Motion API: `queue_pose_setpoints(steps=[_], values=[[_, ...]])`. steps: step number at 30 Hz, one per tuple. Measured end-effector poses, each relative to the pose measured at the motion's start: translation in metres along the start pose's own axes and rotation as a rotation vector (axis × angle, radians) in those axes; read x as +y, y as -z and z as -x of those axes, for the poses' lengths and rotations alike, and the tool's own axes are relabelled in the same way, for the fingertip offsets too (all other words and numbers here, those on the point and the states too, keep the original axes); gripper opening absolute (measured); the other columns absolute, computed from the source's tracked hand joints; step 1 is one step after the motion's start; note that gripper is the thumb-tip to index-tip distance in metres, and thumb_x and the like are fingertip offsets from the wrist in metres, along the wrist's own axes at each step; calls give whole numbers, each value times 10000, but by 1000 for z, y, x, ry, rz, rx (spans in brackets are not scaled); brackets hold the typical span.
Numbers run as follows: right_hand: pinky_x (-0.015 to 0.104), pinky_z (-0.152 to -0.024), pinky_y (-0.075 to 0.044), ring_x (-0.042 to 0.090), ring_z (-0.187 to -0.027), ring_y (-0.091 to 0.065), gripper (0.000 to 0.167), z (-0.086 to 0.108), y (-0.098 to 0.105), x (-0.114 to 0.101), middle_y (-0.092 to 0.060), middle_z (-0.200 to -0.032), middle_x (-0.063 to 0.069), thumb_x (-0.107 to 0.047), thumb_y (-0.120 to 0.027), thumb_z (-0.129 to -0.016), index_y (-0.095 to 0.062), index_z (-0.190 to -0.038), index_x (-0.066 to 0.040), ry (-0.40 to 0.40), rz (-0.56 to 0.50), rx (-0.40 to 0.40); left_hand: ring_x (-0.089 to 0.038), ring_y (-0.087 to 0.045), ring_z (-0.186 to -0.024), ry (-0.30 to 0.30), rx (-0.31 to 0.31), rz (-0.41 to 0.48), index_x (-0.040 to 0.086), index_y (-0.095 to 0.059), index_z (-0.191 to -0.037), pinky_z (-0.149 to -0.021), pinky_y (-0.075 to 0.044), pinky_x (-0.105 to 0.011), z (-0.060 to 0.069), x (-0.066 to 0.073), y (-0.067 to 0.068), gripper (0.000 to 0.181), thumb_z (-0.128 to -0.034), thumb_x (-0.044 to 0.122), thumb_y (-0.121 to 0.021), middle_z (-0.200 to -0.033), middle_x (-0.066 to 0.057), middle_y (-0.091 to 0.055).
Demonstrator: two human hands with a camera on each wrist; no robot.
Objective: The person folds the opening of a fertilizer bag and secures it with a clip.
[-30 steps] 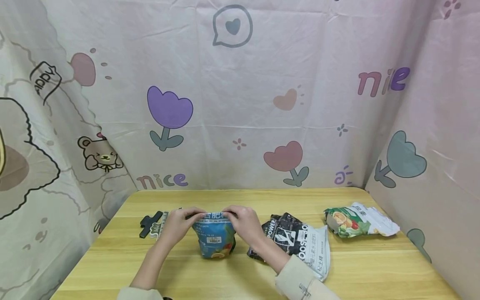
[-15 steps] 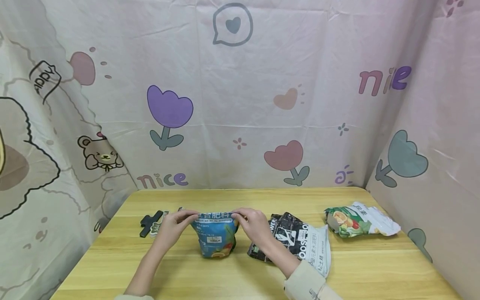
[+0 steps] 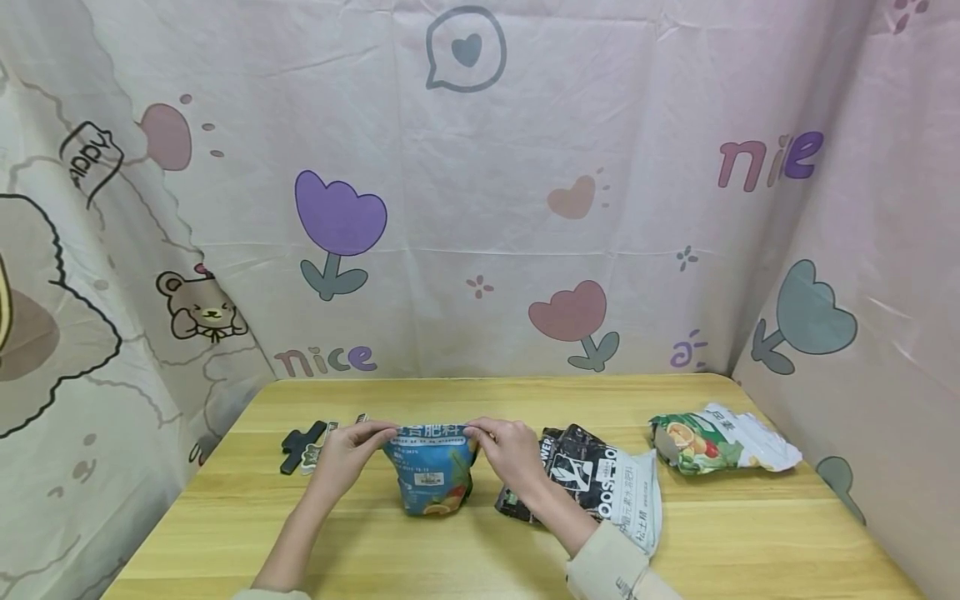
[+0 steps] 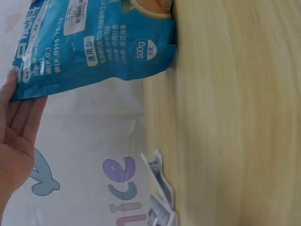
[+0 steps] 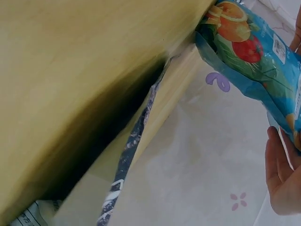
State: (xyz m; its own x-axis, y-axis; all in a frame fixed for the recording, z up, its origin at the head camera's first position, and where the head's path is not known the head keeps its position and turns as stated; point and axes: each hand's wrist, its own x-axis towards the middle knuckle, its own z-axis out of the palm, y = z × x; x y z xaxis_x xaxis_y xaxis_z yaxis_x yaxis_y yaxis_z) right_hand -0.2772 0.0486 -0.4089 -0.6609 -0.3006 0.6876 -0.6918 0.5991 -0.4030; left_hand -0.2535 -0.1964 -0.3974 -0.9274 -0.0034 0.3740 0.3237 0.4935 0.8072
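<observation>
A blue fertilizer bag (image 3: 433,475) with fruit pictures stands upright on the wooden table, its top edge stretched between both hands. At the bag's top left corner, my left hand (image 3: 347,454) pinches the edge between thumb and fingers. My right hand (image 3: 512,450) pinches the top right corner the same way. In the left wrist view the left hand (image 4: 19,136) has its thumb on the front of the bag (image 4: 103,42) and its fingers behind. The right wrist view shows the right hand (image 5: 284,174) at the edge of the bag (image 5: 258,61).
Left of the bag lie a black clip (image 3: 303,448) and a paler clip (image 3: 311,457), partly hidden by the left hand. A black and white bag (image 3: 600,483) lies beside the right forearm. Farther right is a green and white bag (image 3: 720,440). Printed cloth (image 3: 465,208) hangs behind.
Both hands have moved apart since a second ago, drawing the bag's top edge wider and flatter. Over the last half second almost nothing has moved.
</observation>
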Motion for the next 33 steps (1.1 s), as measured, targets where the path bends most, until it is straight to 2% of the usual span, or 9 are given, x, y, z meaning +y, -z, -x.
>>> queue_pose_setpoints(steps=[2, 5, 7, 9, 14, 19, 22, 28, 33], values=[[215, -511, -445, 46, -569, -535, 178, -1, 0, -1, -675, -787, -53, -258, -593, -897, -719, -915, -134, -8, -12, -13, -178, -634, -856, -36, -8, -22, 54, -710, -970, -710, -507, -230, -1, 0, 1, 142, -860, 108, -640, -912, -50, -682], [245, -651, -496, 77, -758, -590, 191, -3, 2, -5, -672, -882, -33, -265, -589, -904, -705, -965, -126, -16, -24, -51, -115, -627, -769, -155, -18, -114, 114, -716, -953, -654, -504, -225, -3, -2, 1, 126, -854, 159, -653, -879, 14, -682], [232, -656, -491, 76, -767, -579, 192, -4, 2, -7, -666, -908, -25, -250, -590, -907, -696, -993, -116, -3, -24, -78, -81, -586, -664, -253, -23, -195, 123, -716, -951, -595, -482, -228, -5, 0, 1, 124, -843, 161, -669, -864, 25, -683], [224, -689, -492, 78, -795, -585, 183, -7, 1, -10, -666, -926, -21, -237, -596, -905, -694, -999, -114, 30, -10, -87, -87, -577, -642, -355, -20, -298, 122, -718, -949, -577, -479, -255, -7, 5, -1, 129, -826, 151, -689, -863, 16, -688], [252, -763, -496, 107, -843, -621, 140, -13, -3, -18, -679, -916, -15, -197, -631, -882, -698, -967, -109, 168, 62, -50, -143, -647, -746, -541, -6, -479, 113, -724, -919, -633, -527, -295, -11, 22, -12, 145, -776, 132, -738, -861, -6, -693], [224, -689, -503, 83, -748, -627, 111, -18, -8, -24, -682, -853, -22, -187, -638, -876, -701, -930, -112, 247, 153, -31, -109, -643, -662, -696, 13, -529, 96, -717, -874, -569, -513, -223, -15, 28, -25, 146, -738, 115, -767, -791, 0, -689], [183, -632, -497, 71, -709, -624, 101, -19, -11, -25, -680, -827, -26, -181, -630, -883, -702, -908, -115, 237, 165, -33, -95, -630, -610, -719, 30, -530, 88, -712, -852, -536, -497, -197, -16, 27, -29, 138, -729, 103, -772, -755, 1, -684], [154, -594, -490, 77, -684, -630, 83, -18, -13, -26, -681, -804, -14, -163, -642, -873, -701, -886, -106, 235, 153, -2, -95, -624, -588, -667, 27, -528, 90, -716, -837, -528, -488, -187, -17, 26, -30, 110, -737, 97, -762, -742, 3, -683], [163, -580, -494, 76, -668, -630, 62, -17, -15, -26, -682, -786, -13, -149, -655, -862, -701, -867, -109, 243, 158, 35, -95, -621, -574, -653, 38, -519, 98, -718, -811, -526, -491, -201, -18, 26, -31, 92, -731, 88, -763, -724, 6, -681]])
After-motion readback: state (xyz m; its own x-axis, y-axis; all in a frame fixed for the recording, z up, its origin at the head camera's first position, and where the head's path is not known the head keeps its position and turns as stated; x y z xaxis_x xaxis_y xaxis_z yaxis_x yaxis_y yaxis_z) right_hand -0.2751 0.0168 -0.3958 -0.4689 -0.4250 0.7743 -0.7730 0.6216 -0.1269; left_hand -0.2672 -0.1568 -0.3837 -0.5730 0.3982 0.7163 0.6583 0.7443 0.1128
